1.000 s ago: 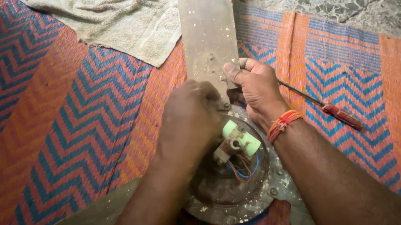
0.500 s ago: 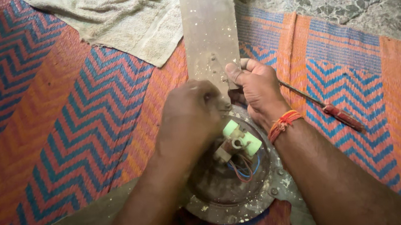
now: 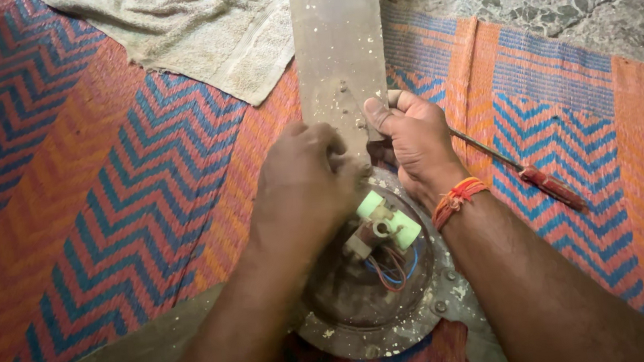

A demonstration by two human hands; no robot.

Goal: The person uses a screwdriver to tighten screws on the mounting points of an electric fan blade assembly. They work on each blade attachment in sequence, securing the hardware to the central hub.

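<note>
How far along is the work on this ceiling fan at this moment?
Done: the motor hub lies opened on the mat, wires and a pale green part exposed. In hand: the left hand and right hand work where the upright blade meets the hub. Left: the blade is still attached; the red-handled screwdriver lies unused.

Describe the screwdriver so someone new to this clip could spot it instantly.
Start at the ceiling fan motor hub lying on the orange-and-blue zigzag mat. Just past the right hand, toward the stone floor, lies the screwdriver: a thin dark shaft ending in a red handle, the only slim loose tool there.
</note>
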